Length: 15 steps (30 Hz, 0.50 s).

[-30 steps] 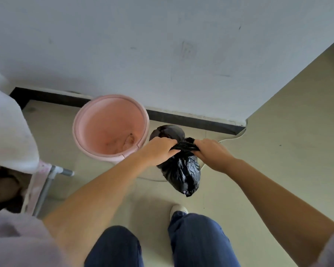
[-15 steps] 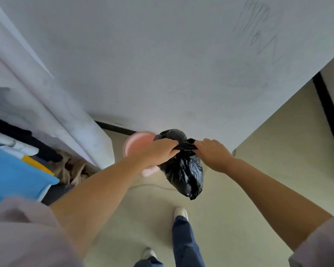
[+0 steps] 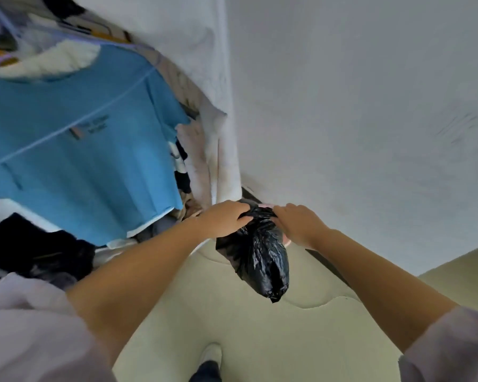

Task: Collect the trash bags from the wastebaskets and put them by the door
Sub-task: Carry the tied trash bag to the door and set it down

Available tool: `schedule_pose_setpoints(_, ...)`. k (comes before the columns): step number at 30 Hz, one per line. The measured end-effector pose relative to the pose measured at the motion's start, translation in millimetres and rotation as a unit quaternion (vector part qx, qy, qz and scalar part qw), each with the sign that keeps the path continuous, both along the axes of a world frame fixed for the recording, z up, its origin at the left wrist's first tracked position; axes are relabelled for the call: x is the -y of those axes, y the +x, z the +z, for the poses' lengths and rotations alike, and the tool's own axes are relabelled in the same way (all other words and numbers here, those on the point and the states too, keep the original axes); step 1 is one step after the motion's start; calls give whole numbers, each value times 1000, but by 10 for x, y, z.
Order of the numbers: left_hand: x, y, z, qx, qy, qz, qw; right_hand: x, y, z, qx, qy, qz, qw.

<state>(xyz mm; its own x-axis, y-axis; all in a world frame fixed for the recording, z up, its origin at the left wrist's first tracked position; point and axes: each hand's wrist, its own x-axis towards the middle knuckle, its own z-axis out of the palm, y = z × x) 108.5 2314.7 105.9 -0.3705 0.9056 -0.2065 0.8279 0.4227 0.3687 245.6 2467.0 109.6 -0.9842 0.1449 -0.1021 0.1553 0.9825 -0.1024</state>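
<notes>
A small black trash bag [image 3: 257, 257] hangs in the air in front of me, full and bunched at its top. My left hand [image 3: 224, 219] grips the bunched neck from the left. My right hand [image 3: 298, 224] grips the same neck from the right, and the two hands almost touch. The pink wastebasket [image 3: 287, 242] is almost wholly hidden behind the bag and my right hand; only a thin strip of its rim shows.
A clothes rack fills the left side, with a blue T-shirt [image 3: 75, 144] and dark garments [image 3: 36, 252] hanging close to my left arm. A white wall [image 3: 356, 106] rises ahead and to the right. Pale floor [image 3: 260, 334] lies below, with my shoe [image 3: 211, 354] on it.
My view has swung up and left, so the hanging clothes fill the left side and the pink wastebasket has slipped behind the bag. Both hands keep their grip on the bag's neck.
</notes>
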Motion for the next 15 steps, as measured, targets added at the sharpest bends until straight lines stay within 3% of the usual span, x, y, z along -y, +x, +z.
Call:
schedule_pose_setpoints(8,1604,721,-56,-6,-11,235,972,1174,-100,-25,27,17,231,972)
schedule_pose_setpoints(15,3074,1608,-144,27,-16,420,907,2571,-46,-197,-3,49,436,899)
